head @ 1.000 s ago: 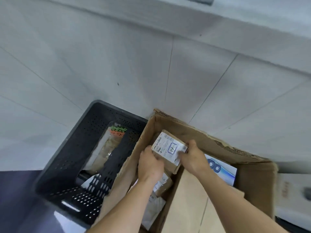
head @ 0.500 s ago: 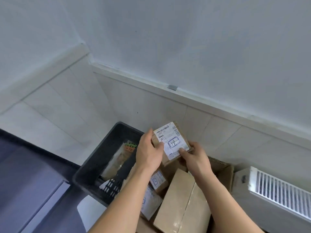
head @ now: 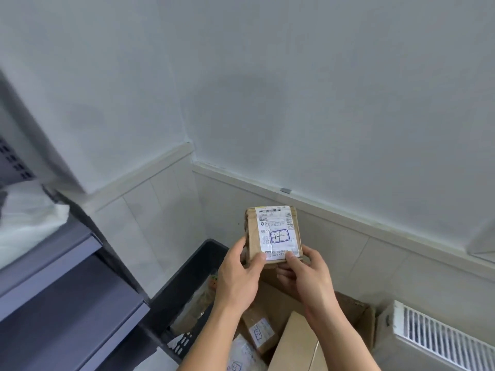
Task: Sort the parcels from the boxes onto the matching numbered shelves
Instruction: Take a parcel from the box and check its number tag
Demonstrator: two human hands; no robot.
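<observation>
A small brown parcel [head: 273, 234] with a white label marked 14 is held up in front of the wall, above the boxes. My left hand [head: 238, 277] grips its lower left corner, thumb on the label. My right hand [head: 308, 277] grips its lower right corner from below. Beneath them the open cardboard box [head: 359, 314] holds several more parcels, one labelled brown parcel [head: 258, 330] among them. To the left of it stands a dark plastic crate [head: 184, 290] with a bagged item inside.
A dark grey shelf unit [head: 67, 295] fills the lower left, with a white bag [head: 29, 220] on an upper level. A white radiator [head: 439, 341] stands at the lower right. The room's corner and tiled wall base lie behind the boxes.
Both hands have lifted the parcel marked 14 out of the cardboard box and turned it upright. My view has swung up and left, bringing the shelf unit into sight.
</observation>
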